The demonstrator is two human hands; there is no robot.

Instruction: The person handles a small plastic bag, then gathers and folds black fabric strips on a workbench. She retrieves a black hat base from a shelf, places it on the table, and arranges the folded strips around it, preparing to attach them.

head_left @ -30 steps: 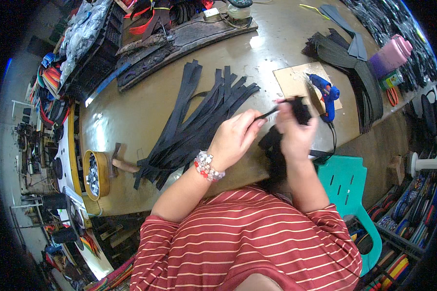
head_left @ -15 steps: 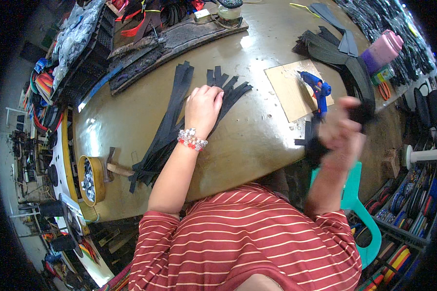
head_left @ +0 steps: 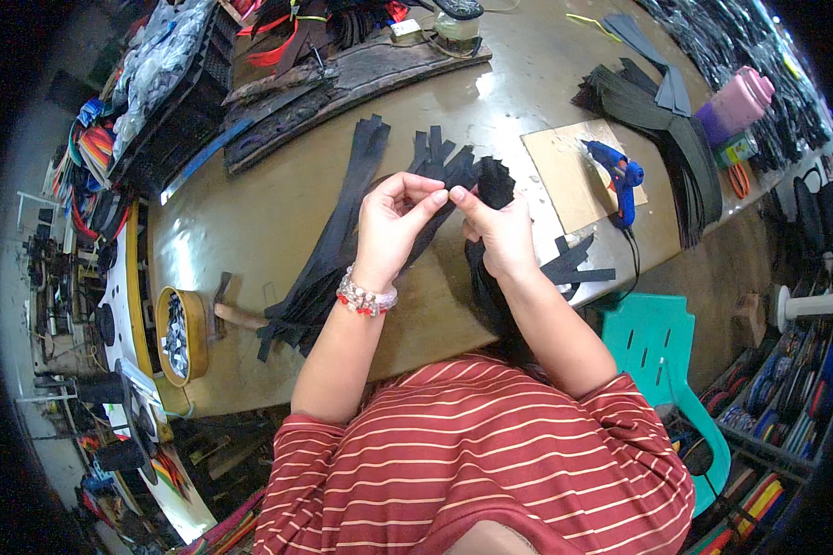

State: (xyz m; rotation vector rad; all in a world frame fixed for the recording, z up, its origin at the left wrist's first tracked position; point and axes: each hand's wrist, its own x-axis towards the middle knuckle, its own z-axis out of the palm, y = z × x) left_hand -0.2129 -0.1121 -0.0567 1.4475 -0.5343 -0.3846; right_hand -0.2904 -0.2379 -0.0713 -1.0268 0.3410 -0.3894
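Many flat black strips [head_left: 329, 254]; ragged-topped bundle [head_left: 496, 185] in right hand [head_left: 506, 236]

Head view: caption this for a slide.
Left hand meets right hand, which holds a thick bundle of black strips, above a shiny brown table.

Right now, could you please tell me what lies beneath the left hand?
Black strips lie spread on the table, showing on both sides of the left hand. Whatever is directly under it is covered and cannot be seen.
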